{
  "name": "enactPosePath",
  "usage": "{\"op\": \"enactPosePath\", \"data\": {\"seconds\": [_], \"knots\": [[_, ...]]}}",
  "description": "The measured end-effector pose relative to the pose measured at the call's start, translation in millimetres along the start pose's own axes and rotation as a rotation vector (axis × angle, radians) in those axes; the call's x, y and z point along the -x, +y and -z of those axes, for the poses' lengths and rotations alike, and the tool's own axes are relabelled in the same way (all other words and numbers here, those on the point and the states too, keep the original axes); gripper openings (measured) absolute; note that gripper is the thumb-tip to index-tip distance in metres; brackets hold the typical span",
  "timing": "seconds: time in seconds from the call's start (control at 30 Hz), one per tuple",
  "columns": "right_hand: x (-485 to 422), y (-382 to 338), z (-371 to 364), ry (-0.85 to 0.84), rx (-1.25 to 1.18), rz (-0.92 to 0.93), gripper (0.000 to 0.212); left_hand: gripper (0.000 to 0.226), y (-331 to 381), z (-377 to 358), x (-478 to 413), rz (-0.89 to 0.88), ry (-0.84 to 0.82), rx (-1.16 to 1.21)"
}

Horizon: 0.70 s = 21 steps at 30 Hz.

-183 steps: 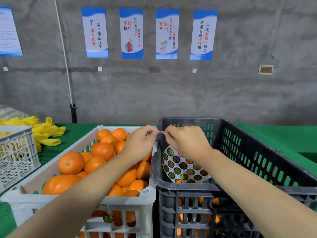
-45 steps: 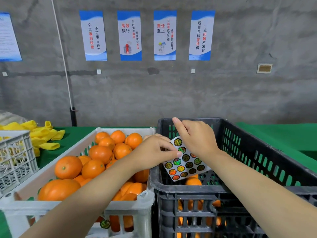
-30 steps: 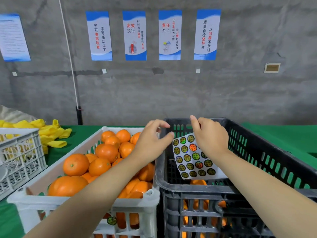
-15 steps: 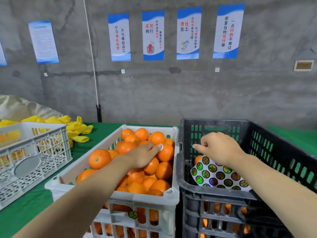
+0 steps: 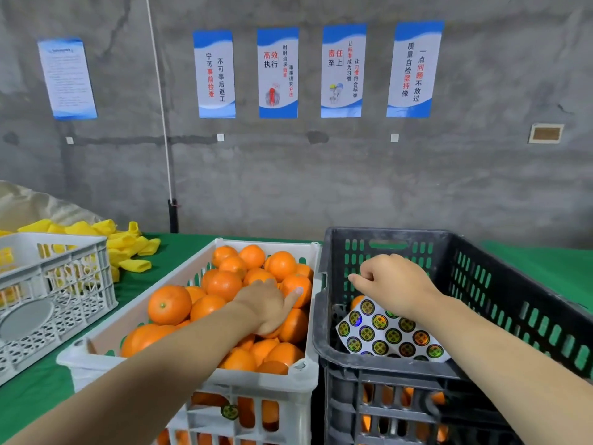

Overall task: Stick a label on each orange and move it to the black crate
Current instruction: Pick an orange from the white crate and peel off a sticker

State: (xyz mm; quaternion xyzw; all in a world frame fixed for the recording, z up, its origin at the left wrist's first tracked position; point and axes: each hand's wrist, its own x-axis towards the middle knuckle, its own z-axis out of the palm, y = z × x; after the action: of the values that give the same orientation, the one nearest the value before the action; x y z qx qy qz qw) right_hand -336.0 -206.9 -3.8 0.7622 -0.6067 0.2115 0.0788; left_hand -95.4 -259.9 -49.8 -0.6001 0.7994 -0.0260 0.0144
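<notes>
The left hand (image 5: 263,305) has been swung off the label sheet (image 5: 388,337) and over to the white crate (image 5: 272,380). Its index finger is stretched out, and a label (image 5: 299,290) is being pressed onto an orange (image 5: 295,279) by the crate's right wall, nothing gripped. The sheet has been lowered into the black crate (image 5: 385,232), pinched by the right hand (image 5: 391,284). Labelling is judged nearly done, the transfer outstanding. On the wall posters (image 5: 278,72), 高效执行 and 责任至上 can be read; the labels' print cannot.
</notes>
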Motion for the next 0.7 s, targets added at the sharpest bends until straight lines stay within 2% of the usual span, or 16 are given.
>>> {"op": "enactPosePath", "data": {"seconds": [0.1,0.23,0.3,0.4,0.5,0.57,0.63,0.7], "knots": [[-0.4,2.3,0.5,0.004,0.002,-0.014,0.050,0.074,0.4,-3.4,-1.1,-0.107,0.026,-0.082],[-1.8,1.9,-1.5,0.019,-0.007,-0.021,0.050,0.076,-3.8,-4.7,-1.1,-0.114,0.113,0.124],[-1.6,-1.4,0.8,0.045,-0.018,-0.007,0.048,0.077,-10.2,-0.6,1.8,-0.062,0.212,0.328],[0.3,-9.2,5.6,0.096,-0.043,0.088,0.041,0.078,-10.9,15.6,4.1,0.060,0.328,0.777],[0.9,-23.2,7.4,0.168,-0.071,0.184,0.058,0.083,13.0,46.8,4.4,0.184,0.396,1.237],[0.5,-31.3,8.4,0.206,-0.099,0.211,0.070,0.076,36.0,67.4,8.5,0.164,0.405,1.549],[0.7,-34.9,10.4,0.244,-0.136,0.205,0.078,0.074,55.2,78.7,11.5,0.067,0.380,1.689],[2.7,-33.4,11.6,0.277,-0.157,0.188,0.081,0.073,69.9,78.9,13.9,-0.004,0.398,1.667]]}}
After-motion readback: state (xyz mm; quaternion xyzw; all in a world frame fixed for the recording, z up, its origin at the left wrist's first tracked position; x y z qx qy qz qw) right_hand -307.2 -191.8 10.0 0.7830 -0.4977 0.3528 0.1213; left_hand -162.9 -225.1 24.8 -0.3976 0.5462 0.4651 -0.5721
